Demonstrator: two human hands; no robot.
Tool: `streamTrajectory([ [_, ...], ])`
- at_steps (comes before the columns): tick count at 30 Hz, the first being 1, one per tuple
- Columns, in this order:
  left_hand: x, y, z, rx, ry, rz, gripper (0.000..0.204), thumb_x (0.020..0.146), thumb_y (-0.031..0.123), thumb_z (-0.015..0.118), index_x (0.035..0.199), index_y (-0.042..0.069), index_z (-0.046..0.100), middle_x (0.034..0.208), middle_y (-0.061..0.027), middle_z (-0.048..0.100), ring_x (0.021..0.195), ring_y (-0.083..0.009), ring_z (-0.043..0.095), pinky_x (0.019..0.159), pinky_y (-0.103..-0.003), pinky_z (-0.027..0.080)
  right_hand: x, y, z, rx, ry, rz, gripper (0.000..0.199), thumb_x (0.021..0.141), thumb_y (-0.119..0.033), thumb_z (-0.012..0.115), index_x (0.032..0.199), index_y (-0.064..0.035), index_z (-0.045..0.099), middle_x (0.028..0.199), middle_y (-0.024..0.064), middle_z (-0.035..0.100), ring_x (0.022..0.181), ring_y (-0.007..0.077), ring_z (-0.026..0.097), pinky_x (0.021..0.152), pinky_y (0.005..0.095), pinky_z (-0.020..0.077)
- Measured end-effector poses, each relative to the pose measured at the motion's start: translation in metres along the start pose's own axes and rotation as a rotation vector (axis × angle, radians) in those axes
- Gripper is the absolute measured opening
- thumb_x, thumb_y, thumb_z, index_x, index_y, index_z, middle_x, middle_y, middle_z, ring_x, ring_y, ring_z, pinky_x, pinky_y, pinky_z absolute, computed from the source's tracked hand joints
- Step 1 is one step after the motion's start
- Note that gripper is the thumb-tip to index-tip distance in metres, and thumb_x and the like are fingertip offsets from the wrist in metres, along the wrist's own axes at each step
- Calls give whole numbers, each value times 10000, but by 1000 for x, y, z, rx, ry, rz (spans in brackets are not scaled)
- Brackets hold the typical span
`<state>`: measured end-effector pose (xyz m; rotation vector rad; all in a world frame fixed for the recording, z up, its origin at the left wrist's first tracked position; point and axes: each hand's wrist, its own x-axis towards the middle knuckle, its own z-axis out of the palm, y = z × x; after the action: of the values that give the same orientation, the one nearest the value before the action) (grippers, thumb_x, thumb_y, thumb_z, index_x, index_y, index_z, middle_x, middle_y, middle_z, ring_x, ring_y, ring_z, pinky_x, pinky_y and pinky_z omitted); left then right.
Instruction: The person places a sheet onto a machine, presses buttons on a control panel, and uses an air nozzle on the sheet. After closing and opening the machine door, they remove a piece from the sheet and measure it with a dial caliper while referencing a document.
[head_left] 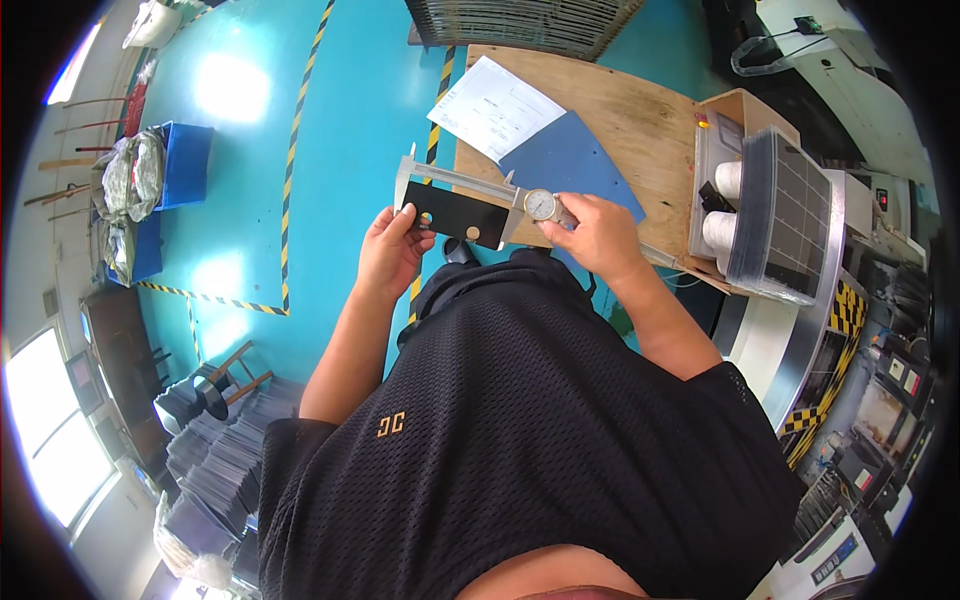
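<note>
My left hand (393,246) pinches the left end of a flat black plate (455,214) with round holes in it, thumb on top. In my right hand (596,232) is a dial caliper (465,180), gripped near its round dial (541,205). The caliper's beam runs along the plate's far edge. One jaw lies at the plate's left end and the other at its right end; whether both touch it I cannot tell. Beyond the caliper, a printed drawing sheet (492,105) and a blue folder (575,160) lie on a wooden table.
The wooden table (640,110) stands ahead to the right. At its right end are a box with white thread spools (725,180) and a stack of dark panels (785,215). Blue bins (188,165) with bags stand at the far left, stacked sheets (225,455) at the lower left.
</note>
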<state>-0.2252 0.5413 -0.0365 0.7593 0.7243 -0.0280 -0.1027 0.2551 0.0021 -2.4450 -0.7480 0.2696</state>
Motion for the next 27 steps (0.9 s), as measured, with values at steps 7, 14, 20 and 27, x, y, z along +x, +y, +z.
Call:
streamTrajectory([
  [7,1,-4,-7,10,39,-26,120,1005,163,620,1038,53,586,885,-80,695,744,-171,697,664,-284,588,-3,1,3,4,-14,4,397,804,-426,754,979,-74,705,806,117,682,744,340,665,637,438,527],
  [14,2,-4,-5,11,18,-51,118,1003,155,620,1044,52,579,885,-82,692,731,-174,694,650,-278,585,-6,3,3,22,-30,7,409,803,-425,753,1002,-70,711,830,120,693,765,337,672,656,437,534],
  [20,5,-6,-4,32,18,-68,126,996,150,624,1048,46,575,872,-83,684,716,-174,690,631,-280,583,-9,8,6,18,-23,15,399,800,-419,752,994,-73,708,831,119,693,773,336,672,661,440,533],
  [27,6,-11,-3,27,-3,-77,137,989,166,636,1042,54,581,889,-83,679,720,-181,688,622,-295,583,-9,11,8,4,-16,30,385,794,-419,756,960,-76,700,809,115,685,758,340,666,651,445,527],
])
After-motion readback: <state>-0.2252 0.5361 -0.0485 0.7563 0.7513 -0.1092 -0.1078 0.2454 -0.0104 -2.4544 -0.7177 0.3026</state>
